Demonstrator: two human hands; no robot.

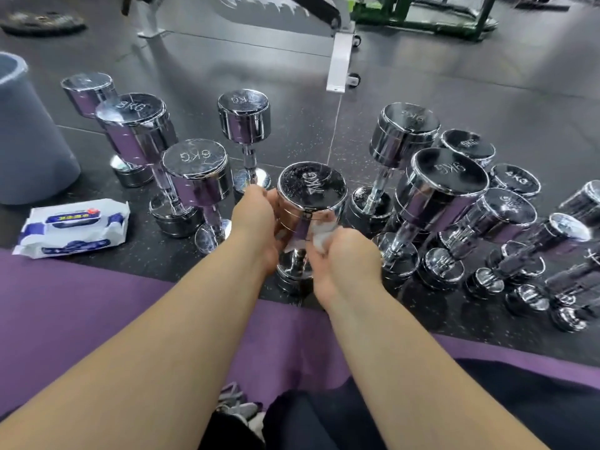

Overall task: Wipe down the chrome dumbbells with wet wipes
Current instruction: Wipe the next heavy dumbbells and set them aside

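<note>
Dark speckled rubber floor point(422, 76) of a gym, with a flat purple mat point(81, 303) along the near edge. Just beyond the mat edge, in the middle: one shiny chrome dumbbell point(311, 190) with round heads, upright, lower head on the floor.

Grips the upper head of it from the left side with the left hand point(256, 219), fingers curled round the rim. Holds a crumpled white wet wipe point(319, 235) in the right hand point(344, 264), fingers closed on it, and presses it to the metal just under the upper head, where the handle begins. So, dumbbell between both hands, wipe on its right side and touching it.

To the left, well apart from the hands: a left group of bigger chrome weights point(194, 164), all upright. To the right: a right group of chrome weights point(448, 180), closer together, some leaning.

Far left on the floor, near the mat: a soft white-and-blue pack of wipes point(73, 227), lying flat, beside a tall round grey bin point(29, 134). Behind everything: a white metal bench frame point(341, 60) with small wheels and a green metal frame point(422, 14).
</note>
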